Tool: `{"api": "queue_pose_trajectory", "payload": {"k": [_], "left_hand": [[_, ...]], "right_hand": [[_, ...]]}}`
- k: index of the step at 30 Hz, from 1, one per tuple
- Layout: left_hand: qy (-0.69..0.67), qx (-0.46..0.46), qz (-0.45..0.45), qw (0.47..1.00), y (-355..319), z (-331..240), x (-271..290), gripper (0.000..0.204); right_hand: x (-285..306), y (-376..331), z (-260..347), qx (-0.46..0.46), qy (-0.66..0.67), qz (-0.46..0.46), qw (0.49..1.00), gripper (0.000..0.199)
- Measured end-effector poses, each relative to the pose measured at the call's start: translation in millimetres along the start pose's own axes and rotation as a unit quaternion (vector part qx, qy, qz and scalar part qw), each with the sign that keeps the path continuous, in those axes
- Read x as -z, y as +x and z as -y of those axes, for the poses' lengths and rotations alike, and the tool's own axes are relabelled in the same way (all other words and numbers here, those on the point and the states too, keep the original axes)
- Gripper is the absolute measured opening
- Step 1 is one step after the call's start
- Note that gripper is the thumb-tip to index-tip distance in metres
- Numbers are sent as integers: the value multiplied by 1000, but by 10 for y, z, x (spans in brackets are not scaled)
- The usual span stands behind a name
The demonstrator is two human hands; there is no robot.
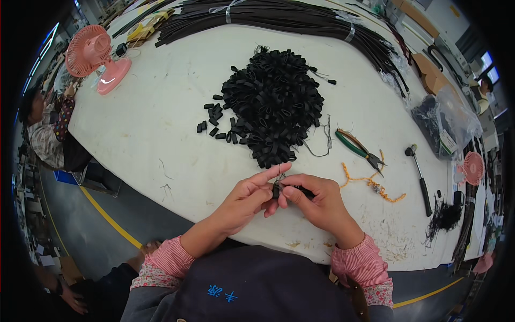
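Close to the table's near edge, my left hand and my right hand meet fingertip to fingertip. Between them is a small black loop, pinched in my left fingers, with thin dark thread rising from it. My right thumb and fingers close on a slim black piece, whose kind I cannot make out because the fingers cover most of it. Just beyond my hands lies a big heap of black strap loops. Several loose loops lie along its left side.
Right of the heap are green-handled pliers, a knotted orange cord and a small hammer. Long black strips lie bundled at the far edge. A pink fan stands far left. Other people are nearby on the left.
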State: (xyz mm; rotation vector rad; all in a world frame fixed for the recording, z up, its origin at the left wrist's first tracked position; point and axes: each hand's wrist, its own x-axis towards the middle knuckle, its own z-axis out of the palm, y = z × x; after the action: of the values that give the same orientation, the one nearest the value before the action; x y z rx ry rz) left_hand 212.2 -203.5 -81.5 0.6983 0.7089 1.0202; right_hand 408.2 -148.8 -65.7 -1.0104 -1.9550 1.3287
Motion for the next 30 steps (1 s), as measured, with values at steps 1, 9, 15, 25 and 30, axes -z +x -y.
{"api": "queue_pose_trajectory", "payload": {"k": [1, 9, 15, 25, 30], "left_hand": [[-4, -2, 5, 1000, -1, 6, 8, 52], [8, -6, 8, 1000, 4, -3, -9, 54], [44, -10, -6, 999, -35, -77, 12, 56], [740, -342, -293, 499, 11, -502, 375, 36], [342, -99, -118, 927, -97, -235, 160, 25]], "right_hand": [[6, 10, 21, 2, 10, 11, 1000, 17], [-11, 6, -26, 12, 14, 2, 1000, 14], [23, 24, -36, 1, -7, -29, 1000, 19], [44, 247, -201, 93, -382, -138, 909, 21], [28, 141, -100, 77, -311, -133, 938, 20]]}}
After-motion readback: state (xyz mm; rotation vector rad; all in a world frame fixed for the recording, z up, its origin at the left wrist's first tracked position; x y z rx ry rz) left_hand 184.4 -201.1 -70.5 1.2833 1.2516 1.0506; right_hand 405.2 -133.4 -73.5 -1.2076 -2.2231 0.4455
